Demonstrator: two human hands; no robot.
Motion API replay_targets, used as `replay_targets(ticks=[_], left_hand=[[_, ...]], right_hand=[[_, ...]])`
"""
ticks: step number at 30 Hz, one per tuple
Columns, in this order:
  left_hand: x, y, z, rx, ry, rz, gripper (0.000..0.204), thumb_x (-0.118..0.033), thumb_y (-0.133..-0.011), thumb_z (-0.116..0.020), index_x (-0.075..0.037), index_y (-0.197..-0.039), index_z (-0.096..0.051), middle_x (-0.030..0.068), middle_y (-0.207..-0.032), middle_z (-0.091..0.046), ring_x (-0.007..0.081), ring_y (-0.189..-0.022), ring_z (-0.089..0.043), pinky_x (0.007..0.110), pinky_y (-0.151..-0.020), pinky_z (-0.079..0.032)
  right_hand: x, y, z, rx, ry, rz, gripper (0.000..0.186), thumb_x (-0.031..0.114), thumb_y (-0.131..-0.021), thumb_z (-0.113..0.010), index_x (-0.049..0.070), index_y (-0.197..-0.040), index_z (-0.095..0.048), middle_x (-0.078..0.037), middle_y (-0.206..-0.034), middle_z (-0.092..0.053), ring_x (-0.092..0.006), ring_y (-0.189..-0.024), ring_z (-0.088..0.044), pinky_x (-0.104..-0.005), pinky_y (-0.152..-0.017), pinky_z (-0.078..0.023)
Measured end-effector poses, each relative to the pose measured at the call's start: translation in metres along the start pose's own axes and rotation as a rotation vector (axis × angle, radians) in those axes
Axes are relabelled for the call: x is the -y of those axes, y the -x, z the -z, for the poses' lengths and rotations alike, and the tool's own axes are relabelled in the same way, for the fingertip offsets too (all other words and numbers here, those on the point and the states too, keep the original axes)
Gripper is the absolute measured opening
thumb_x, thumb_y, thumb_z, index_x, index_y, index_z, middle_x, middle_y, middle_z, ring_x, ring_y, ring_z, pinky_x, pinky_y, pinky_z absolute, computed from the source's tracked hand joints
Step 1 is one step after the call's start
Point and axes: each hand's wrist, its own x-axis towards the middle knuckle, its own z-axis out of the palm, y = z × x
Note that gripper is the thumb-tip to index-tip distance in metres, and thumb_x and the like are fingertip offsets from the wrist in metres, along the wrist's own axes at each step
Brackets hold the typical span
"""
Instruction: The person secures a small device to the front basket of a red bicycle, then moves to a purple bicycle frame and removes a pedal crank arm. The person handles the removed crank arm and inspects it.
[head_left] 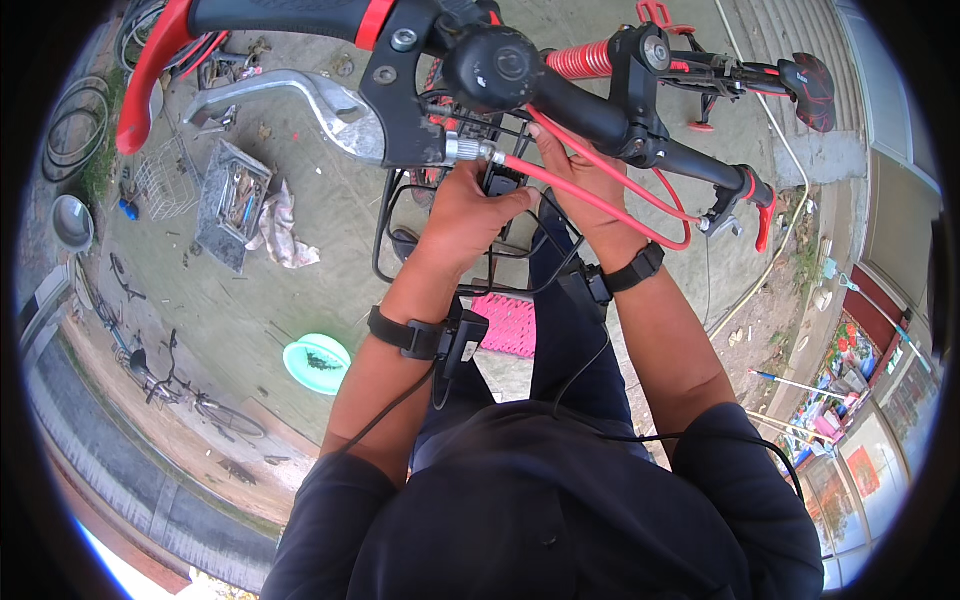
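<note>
Handlebar (580,108) spans the top of my view, slanting down from left to right; it should feel rigid and fairly heavy, and I'd steady it by the bare black tube. Near its left end, the silver brake lever (320,105) looks like hard, smooth metal, perhaps slippery, best taken along its curved blade. Next is the left hand (462,215), thumb and fingers drawn in at a small black part (503,182) below the bell (492,68); I can't tell how firmly it pinches. That part looks light and possibly brittle, so I'd hold its sides. Red cables (545,178) loop rightward, likely springy, safer held mid-length than kinked. The right hand (580,172) is raised just beside, behind the cables, its grip unclear to me.
</note>
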Motion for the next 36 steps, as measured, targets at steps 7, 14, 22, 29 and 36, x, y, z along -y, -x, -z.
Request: replay_targets(ticks=[7,14,22,29,36], left_hand=[[0.004,0.007,-0.010,-0.239,-0.471,-0.233,0.044,-0.009,-0.084,-0.077,0.007,-0.118,-0.054,0.0103,-0.097,-0.069,0.0217,-0.085,-0.068,0.030,-0.069,-0.054],[0.004,-0.001,0.007,0.179,0.502,0.185,0.028,-0.007,-0.090,-0.069,-0.001,-0.114,-0.057,0.0085,-0.096,-0.067,0.0185,-0.081,-0.068,0.031,-0.068,-0.054],[0.021,-0.004,-0.006,-0.112,-0.262,-0.128,0.028,-0.010,-0.090,-0.069,0.003,-0.113,-0.057,0.0063,-0.088,-0.067,0.0122,-0.071,-0.063,0.027,-0.061,-0.048],[0.012,0.001,-0.006,0.002,0.310,0.035,0.034,-0.003,-0.087,-0.069,0.000,-0.118,-0.058,0.0089,-0.095,-0.065,0.0134,-0.076,-0.064,0.027,-0.059,-0.051],[0.003,-0.007,-0.001,0.152,0.448,0.150,0.033,-0.001,-0.087,-0.064,0.003,-0.117,-0.052,0.0073,-0.081,-0.061,0.0155,-0.062,-0.061,0.027,-0.051,-0.048]], right_hand=[[-0.001,0.002,0.000,0.021,0.014,-0.049,0.028,0.021,-0.093,-0.071,0.008,-0.118,-0.071,-0.008,-0.104,-0.074,-0.0127,-0.089,-0.067,-0.0286,-0.077,-0.052],[0.001,0.002,0.002,0.039,-0.019,-0.058,0.028,0.023,-0.093,-0.071,0.007,-0.116,-0.071,-0.008,-0.103,-0.074,-0.0135,-0.089,-0.067,-0.0293,-0.079,-0.052],[-0.003,0.003,-0.002,0.003,0.018,-0.027,0.030,0.026,-0.093,-0.071,0.008,-0.117,-0.071,-0.007,-0.103,-0.074,-0.0132,-0.090,-0.067,-0.0286,-0.080,-0.052],[-0.001,0.002,0.000,0.020,-0.031,-0.060,0.029,0.024,-0.093,-0.070,0.009,-0.118,-0.071,-0.008,-0.102,-0.074,-0.0137,-0.087,-0.067,-0.0279,-0.077,-0.052],[0.004,0.001,0.003,0.050,-0.084,-0.105,0.028,0.023,-0.094,-0.070,0.009,-0.117,-0.071,-0.009,-0.102,-0.073,-0.0158,-0.087,-0.067,-0.0297,-0.077,-0.052]])
